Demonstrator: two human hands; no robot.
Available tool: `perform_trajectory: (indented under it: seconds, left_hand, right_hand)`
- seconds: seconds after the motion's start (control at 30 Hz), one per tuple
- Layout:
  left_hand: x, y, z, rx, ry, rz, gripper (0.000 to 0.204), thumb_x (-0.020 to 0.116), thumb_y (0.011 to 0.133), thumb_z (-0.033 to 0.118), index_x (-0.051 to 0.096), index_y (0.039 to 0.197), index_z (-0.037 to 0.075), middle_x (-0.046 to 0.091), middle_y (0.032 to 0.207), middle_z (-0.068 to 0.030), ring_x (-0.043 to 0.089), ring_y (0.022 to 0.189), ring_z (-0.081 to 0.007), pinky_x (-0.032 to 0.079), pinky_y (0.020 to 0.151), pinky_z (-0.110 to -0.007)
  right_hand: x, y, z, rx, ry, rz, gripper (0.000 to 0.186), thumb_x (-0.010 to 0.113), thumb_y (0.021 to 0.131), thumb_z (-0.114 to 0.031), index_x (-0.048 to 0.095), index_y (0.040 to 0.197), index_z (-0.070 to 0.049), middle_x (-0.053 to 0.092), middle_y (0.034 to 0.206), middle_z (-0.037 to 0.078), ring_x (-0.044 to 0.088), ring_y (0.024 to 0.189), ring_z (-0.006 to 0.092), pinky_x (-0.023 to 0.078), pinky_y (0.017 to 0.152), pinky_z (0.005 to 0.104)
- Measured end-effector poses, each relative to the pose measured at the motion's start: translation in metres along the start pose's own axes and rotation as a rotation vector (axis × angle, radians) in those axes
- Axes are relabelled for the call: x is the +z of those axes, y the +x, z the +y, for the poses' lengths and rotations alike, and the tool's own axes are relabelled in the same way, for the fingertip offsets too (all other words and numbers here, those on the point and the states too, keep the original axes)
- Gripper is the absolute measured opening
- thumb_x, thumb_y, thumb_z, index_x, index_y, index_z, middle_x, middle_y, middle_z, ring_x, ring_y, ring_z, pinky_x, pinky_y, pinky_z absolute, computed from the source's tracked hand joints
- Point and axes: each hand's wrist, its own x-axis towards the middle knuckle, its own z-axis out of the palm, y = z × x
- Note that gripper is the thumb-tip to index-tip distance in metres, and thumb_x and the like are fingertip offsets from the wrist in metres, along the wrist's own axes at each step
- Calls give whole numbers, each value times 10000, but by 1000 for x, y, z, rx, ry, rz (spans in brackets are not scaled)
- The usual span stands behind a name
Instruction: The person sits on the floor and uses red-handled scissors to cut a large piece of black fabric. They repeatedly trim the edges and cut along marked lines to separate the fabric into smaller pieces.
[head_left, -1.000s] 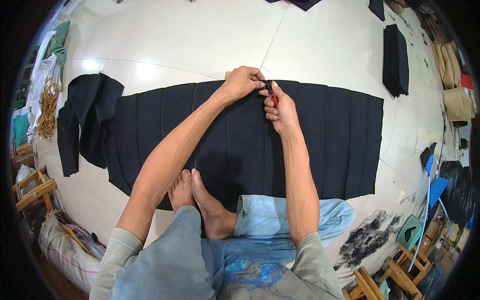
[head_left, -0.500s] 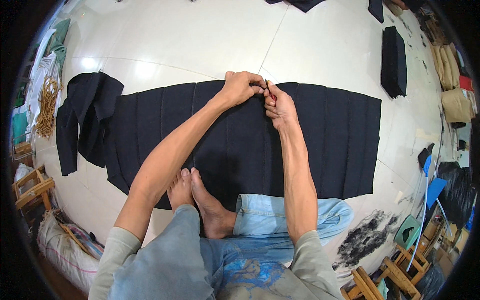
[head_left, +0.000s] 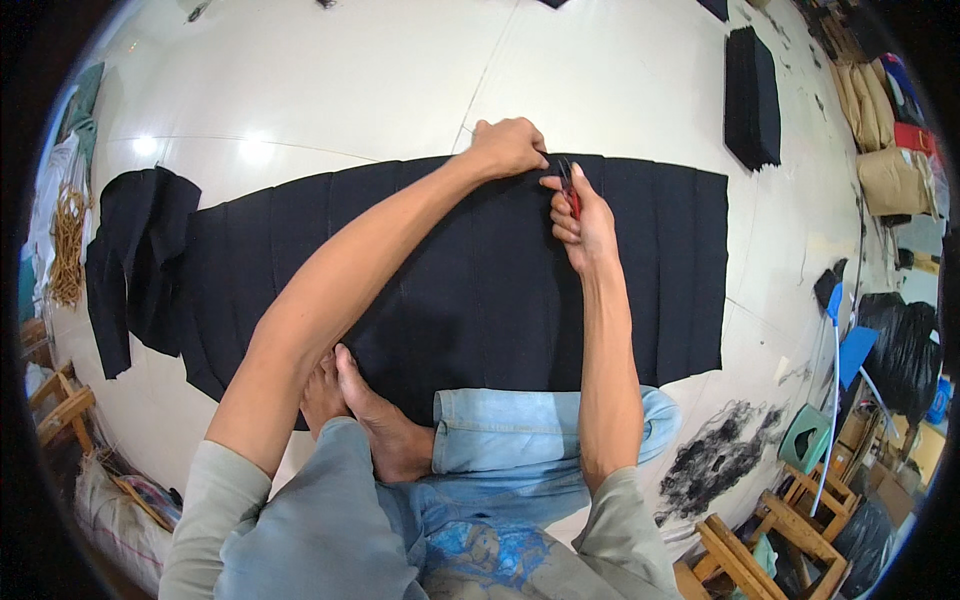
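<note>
A long strip of black cloth, marked by several cross seams, lies over the floor in front of my legs. My left hand is closed at its far edge, the fingertips pinching the cloth there. Just to the right, my right hand grips small red-handled thread snips, their blades pointing away from me. The blade tips are close to the cloth's far edge and a little apart from my left fingers. Any thread at the fingertips is too small to make out.
Bunched black cloth lies at the left end. A stack of black pieces stands at the far right. Dark lint litters the floor near wooden frames at lower right. My bare feet rest against the cloth's near edge.
Both hands have shifted right along the cloth's far edge. My right hand has drawn away from the left, so a gap opens between them and the snips show more. The whole view has shifted.
</note>
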Motion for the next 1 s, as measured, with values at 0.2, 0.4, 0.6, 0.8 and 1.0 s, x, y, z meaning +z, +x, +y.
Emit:
perform_trajectory:
  seconds: [0.2, 0.4, 0.6, 0.8, 1.0]
  left_hand:
    - [-3, -8, -9, -4, -238, 32, 250, 758, 867, 253, 784, 1042, 76, 763, 959, -127, 712, 915, -235, 539, 875, -389]
    - [-3, -16, -6, -13, -245, 70, 260, 755, 871, 264, 785, 1054, 82, 766, 946, -106, 710, 887, -215, 548, 843, -378]
    - [0, -18, -12, 33, -214, 97, 269, 744, 882, 276, 784, 1083, 101, 774, 1013, -111, 726, 969, -255, 544, 925, -400]
    - [-3, -23, -6, 53, -174, 38, 260, 730, 892, 266, 782, 1104, 124, 769, 1057, -132, 717, 1040, -282, 525, 989, -409]
    - [1, -11, -9, 69, -102, 31, 379, 697, 891, 449, 788, 1093, 141, 768, 973, -143, 717, 956, -298, 474, 991, -466]
  right_hand:
    - [1, 20, 2, 37, -27, -43, 478, 451, 1083, -383, 647, 1070, 53, 419, 610, -71, 283, 443, 1, 214, 373, 185]
    - [-2, 24, 1, 75, 8, -74, 456, 443, 1086, -358, 649, 1055, 48, 411, 605, -75, 282, 441, -4, 210, 367, 177]
    - [0, 31, -2, 107, 84, -109, 409, 453, 1085, -344, 644, 975, 1, 413, 593, -76, 280, 430, -1, 206, 359, 173]
    - [5, 41, -3, 114, 14, -42, 358, 493, 1075, -324, 606, 882, -44, 404, 578, -70, 265, 421, 5, 205, 356, 191]
    - [-12, 24, -5, -142, 255, -16, 449, 454, 1086, -409, 624, 975, -9, 388, 606, -67, 287, 447, 6, 223, 373, 188]
